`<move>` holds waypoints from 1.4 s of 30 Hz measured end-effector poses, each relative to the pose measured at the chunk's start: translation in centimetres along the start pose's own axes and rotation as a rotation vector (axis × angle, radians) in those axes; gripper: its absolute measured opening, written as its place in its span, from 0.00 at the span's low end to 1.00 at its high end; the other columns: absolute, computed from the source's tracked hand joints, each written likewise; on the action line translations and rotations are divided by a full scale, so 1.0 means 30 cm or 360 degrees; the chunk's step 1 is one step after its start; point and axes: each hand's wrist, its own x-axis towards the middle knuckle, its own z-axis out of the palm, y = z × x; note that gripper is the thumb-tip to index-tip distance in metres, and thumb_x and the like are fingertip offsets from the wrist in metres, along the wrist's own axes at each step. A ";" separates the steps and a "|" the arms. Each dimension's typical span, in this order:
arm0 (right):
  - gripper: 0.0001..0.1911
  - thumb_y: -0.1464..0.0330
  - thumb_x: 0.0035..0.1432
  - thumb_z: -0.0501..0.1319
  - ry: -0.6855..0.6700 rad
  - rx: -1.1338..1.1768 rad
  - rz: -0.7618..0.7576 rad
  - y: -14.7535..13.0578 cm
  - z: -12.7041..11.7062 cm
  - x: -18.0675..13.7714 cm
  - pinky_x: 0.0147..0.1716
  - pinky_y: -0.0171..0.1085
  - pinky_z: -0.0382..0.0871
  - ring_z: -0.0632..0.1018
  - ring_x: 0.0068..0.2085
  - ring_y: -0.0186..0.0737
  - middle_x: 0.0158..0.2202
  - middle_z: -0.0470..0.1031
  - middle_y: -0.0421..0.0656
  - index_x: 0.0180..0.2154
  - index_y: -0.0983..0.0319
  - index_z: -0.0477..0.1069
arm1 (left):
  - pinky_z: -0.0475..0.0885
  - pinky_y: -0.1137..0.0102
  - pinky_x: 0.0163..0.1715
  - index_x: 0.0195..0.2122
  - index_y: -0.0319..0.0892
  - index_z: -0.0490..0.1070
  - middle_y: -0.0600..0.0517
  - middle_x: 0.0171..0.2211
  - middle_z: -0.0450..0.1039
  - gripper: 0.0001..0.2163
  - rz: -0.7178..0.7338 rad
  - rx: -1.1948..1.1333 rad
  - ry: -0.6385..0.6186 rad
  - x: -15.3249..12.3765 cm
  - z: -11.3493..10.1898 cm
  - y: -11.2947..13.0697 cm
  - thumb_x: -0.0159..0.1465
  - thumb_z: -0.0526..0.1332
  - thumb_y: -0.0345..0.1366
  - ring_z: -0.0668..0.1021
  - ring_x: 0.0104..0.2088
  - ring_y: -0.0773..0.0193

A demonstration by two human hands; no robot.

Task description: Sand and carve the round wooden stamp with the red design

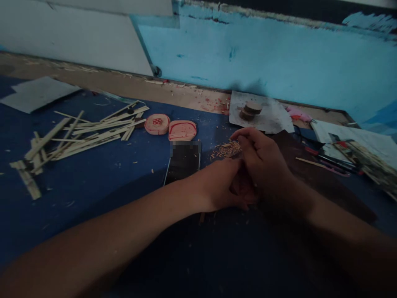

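Observation:
My left hand (pixel 221 184) and my right hand (pixel 263 161) meet at the middle of the dark blue table top (pixel 102 182). The right hand lies over the left, fingers curled and pressed together. What they hold is hidden between them. A short stick end (pixel 202 218) pokes out below my left wrist. A small heap of wood shavings (pixel 226 150) lies just beyond the fingers. A dark phone (pixel 183 161) lies flat to the left of my hands.
A pile of pale split sticks (pixel 80 132) spreads over the left. Two wooden slices with red paint (pixel 170 127) sit beyond the phone. Stacked brown discs (pixel 250 111) rest on grey paper (pixel 273 118). Pens and papers (pixel 347 159) crowd the right. A blue wall (pixel 279 58) stands behind.

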 end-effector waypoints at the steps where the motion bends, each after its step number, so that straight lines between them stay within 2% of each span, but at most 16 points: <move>1: 0.09 0.66 0.71 0.57 -0.0005 -0.0002 -0.0011 0.000 -0.004 -0.002 0.25 0.36 0.60 0.69 0.24 0.34 0.26 0.70 0.36 0.44 0.57 0.76 | 0.76 0.62 0.37 0.45 0.47 0.70 0.51 0.39 0.81 0.22 0.0015 0.0015 0.0008 -0.001 0.001 0.001 0.52 0.76 0.39 0.84 0.40 0.51; 3: 0.09 0.66 0.72 0.56 0.0068 0.0067 -0.0012 -0.007 -0.009 -0.011 0.23 0.36 0.59 0.68 0.24 0.34 0.26 0.69 0.36 0.44 0.57 0.75 | 0.76 0.62 0.39 0.48 0.47 0.71 0.51 0.42 0.81 0.25 0.0038 0.0073 0.0045 -0.002 0.001 0.002 0.51 0.77 0.38 0.83 0.43 0.50; 5: 0.09 0.64 0.73 0.55 0.0202 0.0198 0.0019 -0.021 -0.013 -0.027 0.21 0.36 0.56 0.64 0.22 0.33 0.23 0.63 0.35 0.44 0.56 0.74 | 0.75 0.62 0.40 0.51 0.47 0.71 0.51 0.44 0.81 0.28 0.0053 0.0149 0.0072 -0.004 0.001 0.005 0.50 0.78 0.37 0.83 0.45 0.50; 8: 0.09 0.62 0.74 0.54 0.0293 0.0297 0.0016 -0.048 -0.018 -0.050 0.21 0.36 0.55 0.63 0.22 0.34 0.23 0.60 0.34 0.46 0.55 0.72 | 0.75 0.63 0.38 0.53 0.48 0.71 0.52 0.45 0.81 0.29 0.0047 0.0192 0.0058 -0.004 0.001 0.010 0.50 0.77 0.37 0.83 0.43 0.51; 13: 0.08 0.66 0.73 0.55 0.0206 0.0105 -0.0095 -0.045 -0.016 -0.041 0.24 0.37 0.58 0.64 0.23 0.33 0.24 0.63 0.35 0.43 0.57 0.72 | 0.74 0.65 0.35 0.48 0.48 0.71 0.53 0.41 0.81 0.25 0.0066 0.0147 0.0034 -0.002 0.002 0.013 0.51 0.76 0.36 0.83 0.41 0.53; 17: 0.08 0.67 0.72 0.55 0.0137 0.0062 -0.0014 -0.009 -0.006 -0.021 0.27 0.37 0.60 0.68 0.26 0.33 0.27 0.68 0.36 0.42 0.58 0.73 | 0.73 0.64 0.34 0.47 0.47 0.71 0.52 0.40 0.81 0.24 0.0013 0.0162 0.0034 0.000 0.001 0.014 0.51 0.77 0.40 0.83 0.40 0.52; 21: 0.09 0.64 0.73 0.55 0.0229 0.0239 0.0094 -0.013 -0.006 -0.032 0.23 0.37 0.58 0.66 0.23 0.34 0.23 0.64 0.34 0.43 0.56 0.73 | 0.74 0.63 0.39 0.51 0.48 0.71 0.51 0.45 0.81 0.29 0.0036 0.0207 0.0079 -0.001 0.001 0.014 0.49 0.78 0.39 0.82 0.45 0.50; 25: 0.09 0.62 0.75 0.53 0.0279 0.0341 0.0076 -0.046 -0.020 -0.056 0.22 0.37 0.58 0.64 0.20 0.33 0.21 0.61 0.33 0.46 0.55 0.70 | 0.73 0.65 0.38 0.51 0.48 0.72 0.52 0.43 0.81 0.27 0.0043 0.0154 0.0066 -0.002 0.007 0.008 0.50 0.77 0.36 0.83 0.43 0.52; 30: 0.07 0.68 0.73 0.56 -0.0123 0.0158 -0.0221 -0.062 -0.038 -0.063 0.31 0.36 0.68 0.76 0.30 0.34 0.33 0.76 0.39 0.44 0.57 0.73 | 0.73 0.66 0.32 0.43 0.45 0.74 0.52 0.36 0.81 0.15 -0.0002 0.0036 -0.0081 0.000 0.006 0.008 0.56 0.73 0.37 0.83 0.37 0.55; 32: 0.07 0.67 0.73 0.55 -0.0063 0.0220 -0.0180 -0.064 -0.040 -0.064 0.30 0.37 0.67 0.75 0.29 0.34 0.32 0.75 0.39 0.45 0.57 0.73 | 0.73 0.66 0.33 0.43 0.45 0.74 0.52 0.38 0.82 0.17 -0.0005 0.0093 -0.0050 0.000 0.002 0.013 0.55 0.75 0.37 0.83 0.39 0.53; 35: 0.09 0.63 0.74 0.54 0.0231 0.0404 -0.0035 -0.065 -0.035 -0.068 0.22 0.38 0.59 0.65 0.20 0.33 0.22 0.64 0.34 0.46 0.55 0.71 | 0.74 0.64 0.39 0.49 0.47 0.73 0.51 0.46 0.81 0.26 0.0019 0.0188 0.0070 -0.003 -0.002 0.020 0.50 0.78 0.38 0.82 0.46 0.51; 37: 0.08 0.64 0.74 0.53 0.0301 0.0414 -0.0020 -0.061 -0.027 -0.067 0.21 0.38 0.57 0.64 0.20 0.33 0.22 0.62 0.34 0.46 0.55 0.71 | 0.74 0.64 0.41 0.50 0.47 0.73 0.51 0.45 0.81 0.26 0.0030 0.0175 0.0063 -0.003 -0.001 0.020 0.51 0.78 0.37 0.83 0.46 0.51; 40: 0.07 0.66 0.73 0.55 0.0187 0.0250 -0.0059 -0.048 -0.017 -0.054 0.26 0.38 0.61 0.68 0.25 0.33 0.28 0.69 0.37 0.43 0.56 0.71 | 0.74 0.66 0.37 0.48 0.47 0.71 0.54 0.40 0.82 0.22 0.0032 0.0034 -0.0028 -0.003 0.001 0.013 0.53 0.76 0.35 0.84 0.40 0.55; 42: 0.08 0.67 0.73 0.55 0.0108 0.0200 -0.0034 -0.041 -0.014 -0.044 0.27 0.37 0.62 0.69 0.26 0.33 0.28 0.69 0.36 0.41 0.57 0.72 | 0.74 0.66 0.35 0.47 0.47 0.71 0.54 0.39 0.81 0.22 0.0020 0.0010 -0.0049 -0.002 0.001 0.009 0.52 0.76 0.35 0.84 0.40 0.55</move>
